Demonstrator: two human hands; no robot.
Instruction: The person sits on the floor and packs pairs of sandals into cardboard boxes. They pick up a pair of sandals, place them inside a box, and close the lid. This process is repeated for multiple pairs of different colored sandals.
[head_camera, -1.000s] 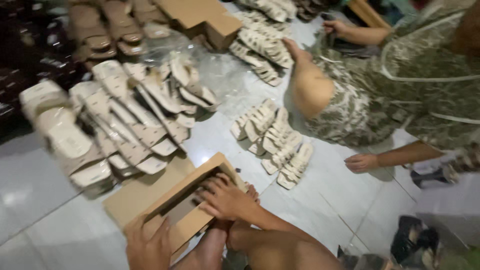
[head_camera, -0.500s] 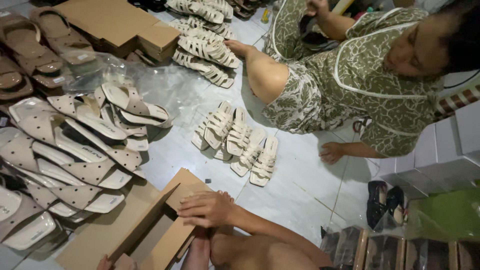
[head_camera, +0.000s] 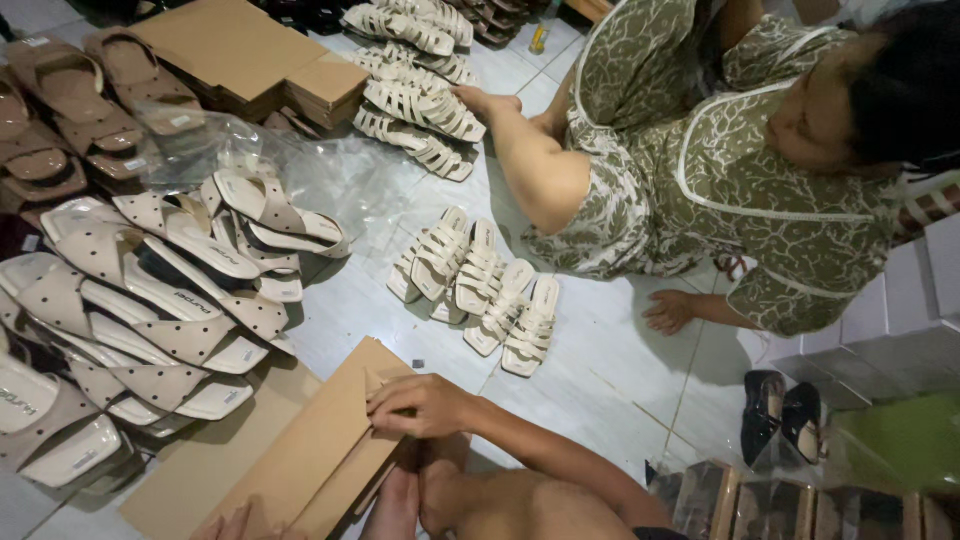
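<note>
Pale tiled floor (head_camera: 620, 370) is crowded with cream strappy sandals (head_camera: 480, 285) beside a seated co-worker. Nearer me than those sandals, my right hand (head_camera: 425, 405) presses its fingers on a flat brown cardboard box (head_camera: 310, 450). My left hand (head_camera: 235, 525) barely shows at that box's near edge; I cannot tell its grip.

Right hand (head_camera: 418, 403) flat, fingers curled; left hand (head_camera: 232, 523) barely visible.

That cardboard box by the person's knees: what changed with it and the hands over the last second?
The right hand slid from inside the open cardboard box to its folded flap, which now lies closed over the opening. The left hand dropped to the picture's bottom edge, barely showing. The cream sandals on the tiles and the seated co-worker stayed as they were.
</note>
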